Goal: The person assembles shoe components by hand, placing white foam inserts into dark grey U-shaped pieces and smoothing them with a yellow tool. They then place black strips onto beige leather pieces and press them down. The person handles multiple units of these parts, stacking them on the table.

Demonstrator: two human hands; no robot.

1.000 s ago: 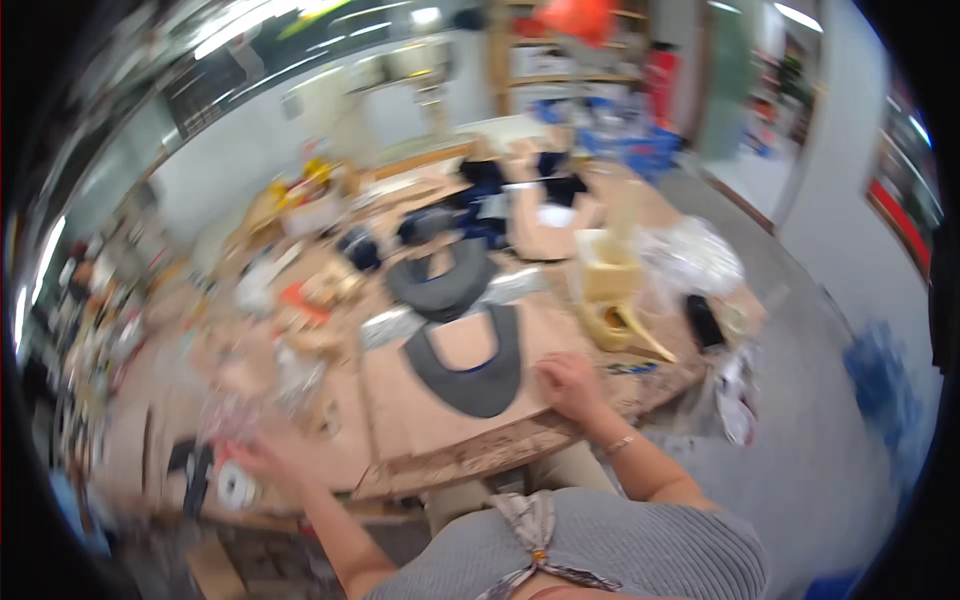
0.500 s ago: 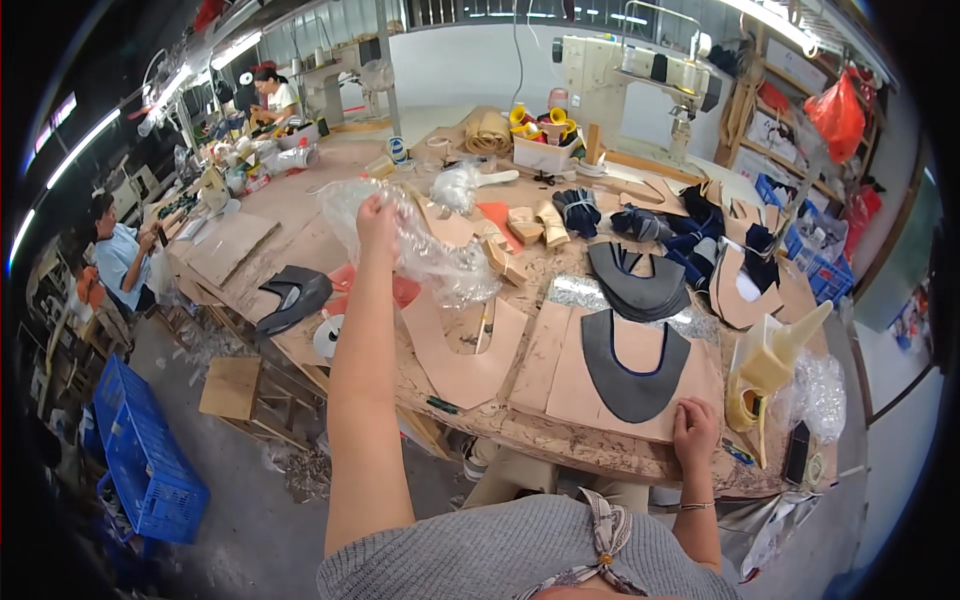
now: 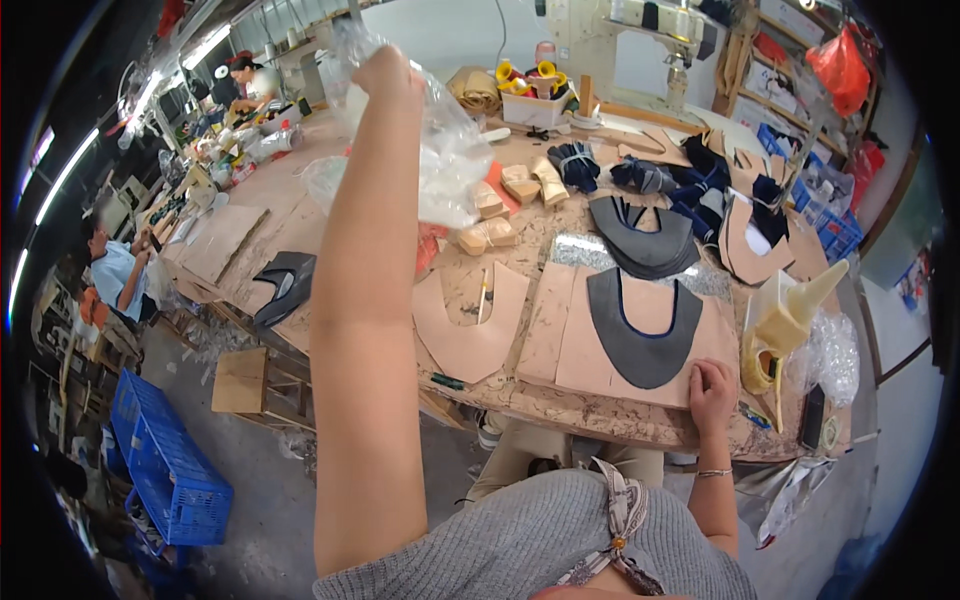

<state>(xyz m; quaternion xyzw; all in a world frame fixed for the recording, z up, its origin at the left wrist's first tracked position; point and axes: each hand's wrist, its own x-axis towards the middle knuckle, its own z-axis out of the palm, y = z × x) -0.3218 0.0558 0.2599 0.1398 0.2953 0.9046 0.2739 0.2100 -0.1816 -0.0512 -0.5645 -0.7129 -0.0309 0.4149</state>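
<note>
My left hand (image 3: 388,72) is raised high over the far left of the table, its fingers closed on a crumpled clear plastic bag (image 3: 450,160) that hangs down beside my arm. At the near right corner of a tan sheet (image 3: 590,365), my right hand (image 3: 712,395) has its fingers curled at the edge. A dark grey U-shaped piece (image 3: 645,345) with a blue inner rim lies on that sheet. Behind it sits a stack of similar grey pieces (image 3: 640,245). A tan U-shaped piece (image 3: 470,335) lies to the left, a pencil in its opening.
A yellowed glue pot (image 3: 775,325) stands at the right, beside bubble wrap (image 3: 830,355). Bundled tan pieces (image 3: 487,237) and dark blue bundles (image 3: 575,166) lie farther back. A sewing machine (image 3: 670,40) is behind. On the floor are a wooden stool (image 3: 240,380) and blue crate (image 3: 175,470).
My left hand has risen and moved farther away, lifting the plastic bag off the table and uncovering tan bundles. My right hand stays at the sheet's corner. The view has shifted slightly.
</note>
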